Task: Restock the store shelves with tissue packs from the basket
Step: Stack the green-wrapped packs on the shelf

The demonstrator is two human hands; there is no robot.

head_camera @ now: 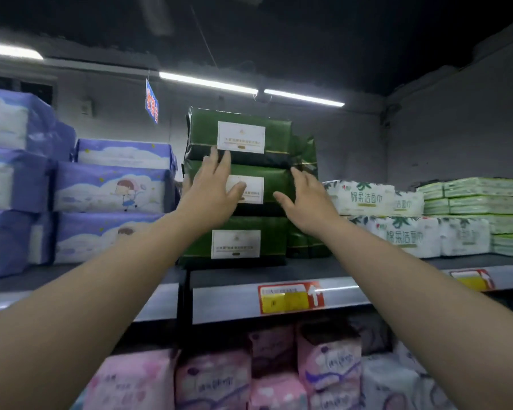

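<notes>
Three dark green tissue packs with white labels are stacked on the upper shelf [367, 294]: a top pack [240, 134], a middle pack [274, 184] and a bottom pack [234, 242]. My left hand [211, 190] lies flat with fingers spread against the left front of the middle pack, fingertips reaching the top pack's lower edge. To the right, my right hand [305, 202] is spread open at the middle pack's right front corner. Neither hand grips anything. The basket is out of view.
Purple-and-white packs [110, 187] fill the shelf on the left. White packs with green print [397, 220] and pale green packs [486, 202] sit on the right. Pink packs [219, 380] fill the shelf below. A red-and-yellow price tag [290, 297] hangs on the shelf edge.
</notes>
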